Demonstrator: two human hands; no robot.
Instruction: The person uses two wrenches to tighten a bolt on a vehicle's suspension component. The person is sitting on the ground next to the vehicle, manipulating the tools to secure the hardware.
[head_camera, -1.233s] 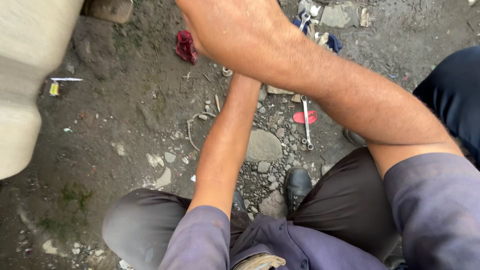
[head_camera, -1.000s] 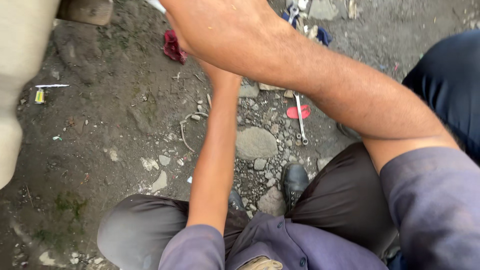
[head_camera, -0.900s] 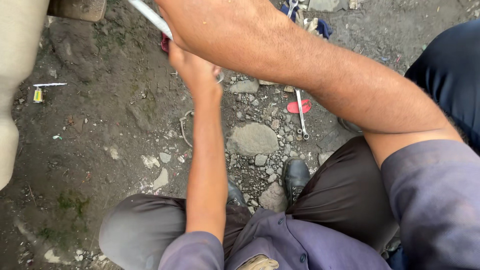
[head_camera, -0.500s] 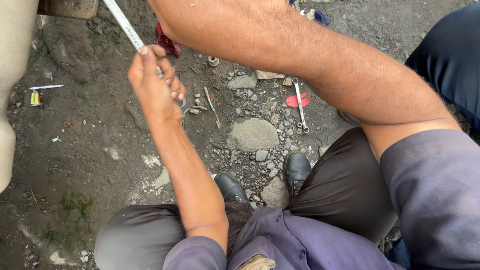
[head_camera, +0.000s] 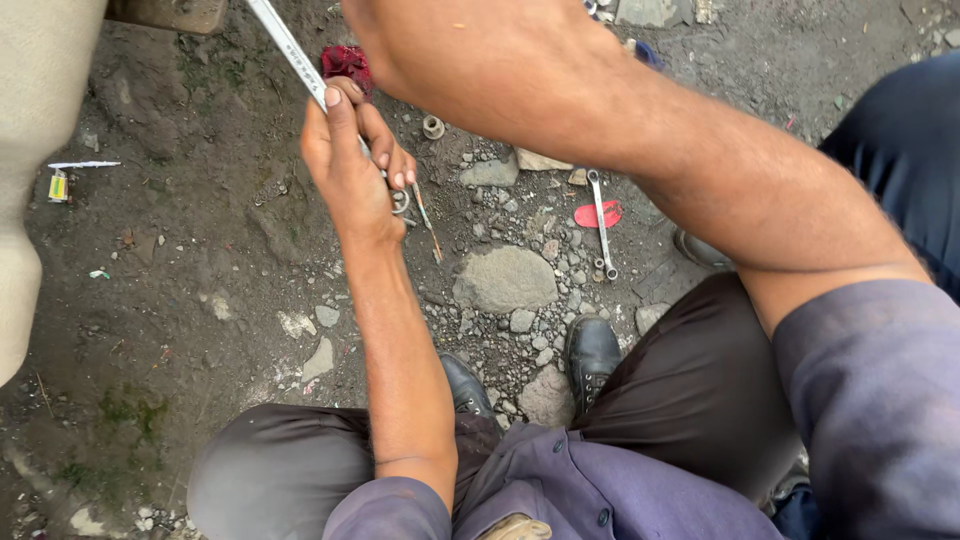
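My left hand (head_camera: 352, 172) is shut around a long silver wrench (head_camera: 285, 45) that slants up and left to the top edge. The wrench's ring end (head_camera: 400, 201) sticks out below my fingers. Just behind the hand a red rag (head_camera: 347, 62) lies on the dirt. My right arm crosses the upper frame, close to the camera. Only the back of my right hand (head_camera: 400, 30) shows at the top edge, and its fingers are cut off.
On the gravel lie a second wrench (head_camera: 602, 225), a red cap (head_camera: 597, 214), a metal nut (head_camera: 433, 127), a thin rusty rod (head_camera: 428, 220) and a large stone (head_camera: 505, 278). A beige body panel (head_camera: 40, 100) stands at the left. My black shoes (head_camera: 592, 350) are below.
My left arm came out from under my right arm and swung left. It now grips the long silver wrench, raised clear of the ground. My right arm stayed stretched upward.
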